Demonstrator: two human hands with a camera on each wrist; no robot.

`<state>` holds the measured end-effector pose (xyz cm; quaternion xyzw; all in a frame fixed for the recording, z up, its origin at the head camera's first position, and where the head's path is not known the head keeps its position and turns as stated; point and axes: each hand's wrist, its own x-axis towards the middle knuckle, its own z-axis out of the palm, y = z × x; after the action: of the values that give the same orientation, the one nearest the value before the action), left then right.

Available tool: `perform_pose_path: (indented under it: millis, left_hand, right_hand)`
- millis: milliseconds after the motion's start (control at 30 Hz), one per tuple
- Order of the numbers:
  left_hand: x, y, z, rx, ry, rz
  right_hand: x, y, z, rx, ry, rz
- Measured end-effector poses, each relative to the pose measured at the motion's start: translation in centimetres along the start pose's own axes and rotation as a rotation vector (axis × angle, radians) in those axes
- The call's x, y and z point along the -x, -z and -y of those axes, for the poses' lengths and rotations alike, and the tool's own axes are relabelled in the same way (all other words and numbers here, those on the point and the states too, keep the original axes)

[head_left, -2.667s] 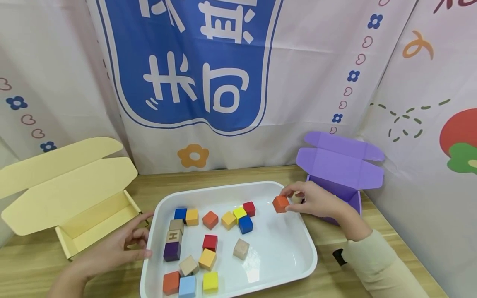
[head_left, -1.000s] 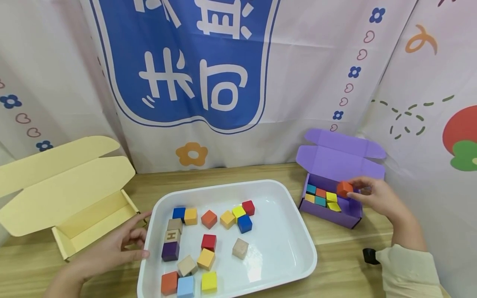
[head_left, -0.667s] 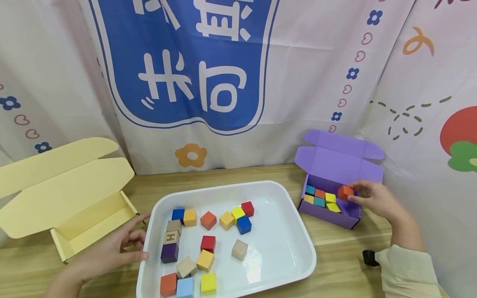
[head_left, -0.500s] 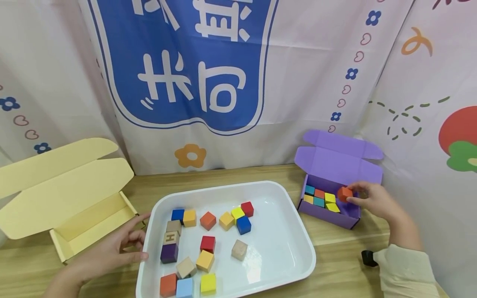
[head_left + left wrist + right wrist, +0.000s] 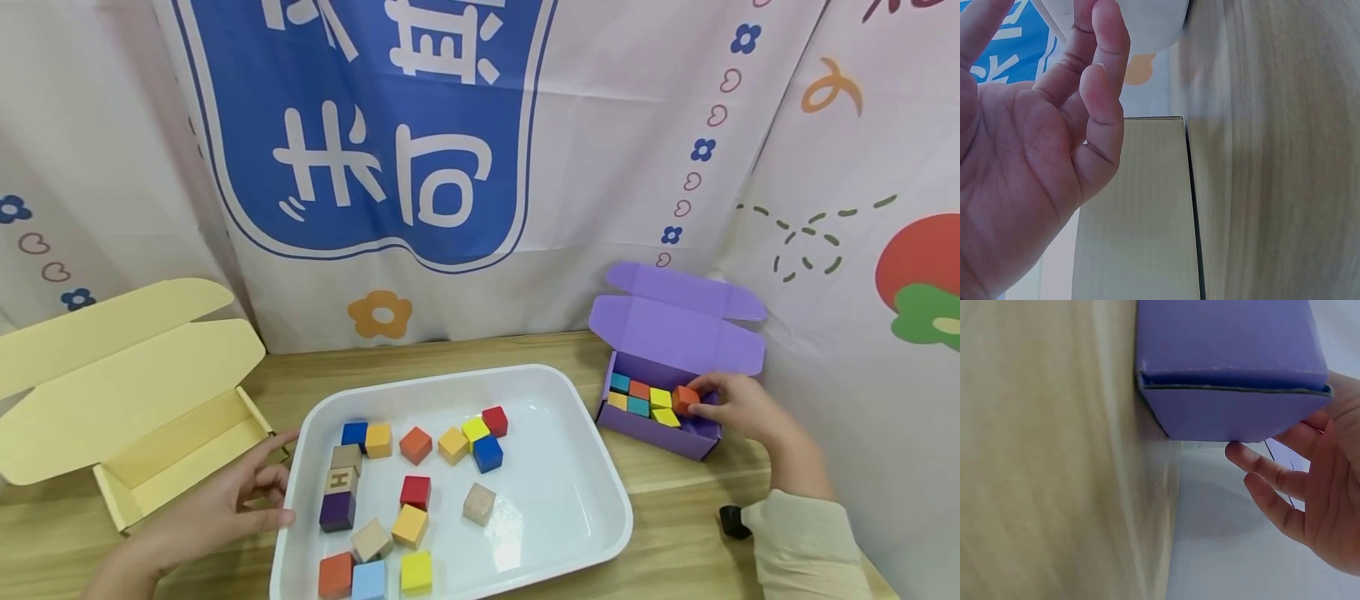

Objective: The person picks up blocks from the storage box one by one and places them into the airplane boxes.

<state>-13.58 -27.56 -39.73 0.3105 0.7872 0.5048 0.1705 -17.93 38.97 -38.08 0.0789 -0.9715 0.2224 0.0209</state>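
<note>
In the head view my right hand (image 5: 750, 412) reaches into the open purple box (image 5: 652, 435). Thumb and index finger pinch an orange-red cube (image 5: 684, 400), low in the box beside the yellow cubes. Several teal, yellow and orange cubes sit left of it. In the right wrist view the box's outer wall (image 5: 1229, 412) hides the cube and the fingertips. My left hand (image 5: 225, 508), its fingers loosely bent, touches the left rim of the white tray (image 5: 555, 517). Its palm holds nothing in the left wrist view.
Several coloured and plain wooden cubes lie in the tray, among them a purple cube (image 5: 337, 511) and a plain cube (image 5: 479, 504). An open yellow box (image 5: 187, 454) stands behind my left hand. A printed cloth (image 5: 465, 308) hangs behind the wooden table.
My right hand has carried the orange-red cube from over the tray's right end into the purple box, then lowered it beside the yellow cubes. The left hand stays by the tray rim.
</note>
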Motion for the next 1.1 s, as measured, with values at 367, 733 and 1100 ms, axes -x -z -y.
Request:
perform_pose_path:
  millis: [367,733,1100]
  left_hand:
    - [-0.1,0.1,0.0,-0.004,0.001,0.000]
    - [0.0,-0.1,0.2,-0.026,-0.009,-0.008]
    - [0.0,0.0,0.1,-0.016,0.036,-0.008]
  right_hand:
    - [-0.3,-0.8,-0.4,0.011,0.003,0.009]
    - [0.1,0.0,0.1,-0.037,-0.005,0.023]
    - [0.9,1.6,1.8,-0.083,0.013,-0.012]
